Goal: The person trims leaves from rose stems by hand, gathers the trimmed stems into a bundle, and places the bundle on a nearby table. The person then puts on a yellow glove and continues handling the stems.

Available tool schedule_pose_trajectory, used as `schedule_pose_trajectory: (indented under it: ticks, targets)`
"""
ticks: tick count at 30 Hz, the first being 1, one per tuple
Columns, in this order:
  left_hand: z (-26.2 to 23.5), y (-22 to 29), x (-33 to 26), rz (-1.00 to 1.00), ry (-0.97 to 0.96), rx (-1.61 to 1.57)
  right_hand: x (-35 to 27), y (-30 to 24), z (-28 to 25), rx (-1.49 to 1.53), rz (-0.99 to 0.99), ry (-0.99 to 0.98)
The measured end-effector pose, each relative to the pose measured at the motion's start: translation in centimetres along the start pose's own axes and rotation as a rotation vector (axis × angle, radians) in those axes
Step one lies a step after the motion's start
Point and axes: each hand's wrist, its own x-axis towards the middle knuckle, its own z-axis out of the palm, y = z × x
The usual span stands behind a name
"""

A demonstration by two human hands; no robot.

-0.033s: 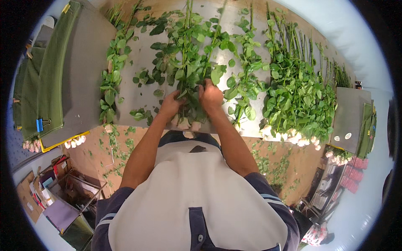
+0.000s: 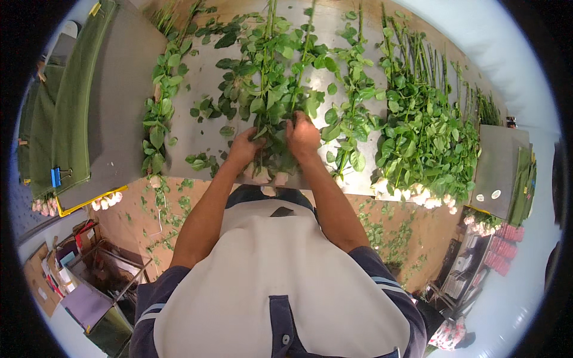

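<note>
Rose stems [image 2: 271, 128] at the tabletop's [image 2: 191, 134] near edge are clasped by left hand [image 2: 245, 148] and right hand [image 2: 302, 136], apparently for bunching

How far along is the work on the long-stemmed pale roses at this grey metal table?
Done: a big pile of leafy pale roses lies at the right. In hand: left hand and right hand grip a small bunch of green stems. Left: single stems on the grey metal table.

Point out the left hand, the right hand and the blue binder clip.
left hand [image 2: 245, 146]: head view, back of the hand.
right hand [image 2: 303, 136]: head view, back of the hand.
blue binder clip [image 2: 55, 176]: head view, its blue body.
</note>
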Motion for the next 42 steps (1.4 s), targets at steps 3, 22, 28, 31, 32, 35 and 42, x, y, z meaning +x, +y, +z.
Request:
schedule_pose_trajectory:
  ticks: [3,22,28,31,32,35,42]
  targets:
    - [-0.6,-0.4,0.4,0.049,-0.050,0.083,0.0,0.6,1.3,0.109,0.037,-0.039]
    - [0.4,-2.3,0.3,0.013,-0.112,-0.101,-0.2,0.9,2.9,0.240,0.133,-0.106]
    - [3.4,-1.0,-1.0,0.243,0.240,0.474,-0.7,-0.3,-0.2,0.192,0.084,-0.045]
    - [4.0,-0.6,-1.0,0.222,0.274,0.488,-1.1,2.1,-4.8,0.075,0.122,0.233]
    - [4.1,-0.6,-1.0,0.195,0.280,0.474,-0.2,3.8,-6.6,-0.078,0.085,0.390]
    - [4.0,-0.5,-1.0,0.183,0.269,0.534,0.5,7.6,-9.0,-0.235,0.394,0.300]
    - [4.0,-0.5,-1.2,0.235,0.287,0.518,0.9,9.0,-7.6,-0.090,0.343,0.103]
